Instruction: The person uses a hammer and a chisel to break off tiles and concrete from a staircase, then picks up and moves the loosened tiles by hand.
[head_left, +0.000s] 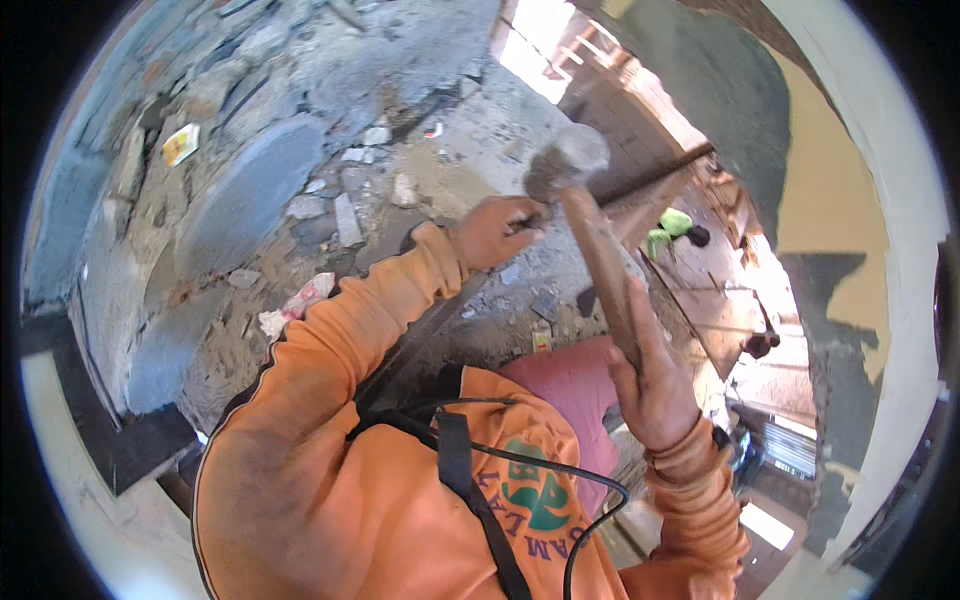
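Note:
My right hand (655, 385) is wrapped round the wooden handle of a hammer (600, 255). The hammer's heavy grey head (575, 160) is raised, smeared by motion, just beyond my left hand. In the head view my left hand (497, 232) is closed, its fingers curled with a small dark gap at the thumb. Whatever it grips is hidden or too small to name. Below that hand lies a grey, dusty concrete surface (480, 135) strewn with broken chips.
Rubble (345, 220) and cracked blue-grey plaster (250, 195) lie to the left. At right a rough opening shows a lower area with a person in bright green (672, 230). A peeling wall (825, 190) curves along the right. A black cable (560, 465) hangs across my chest.

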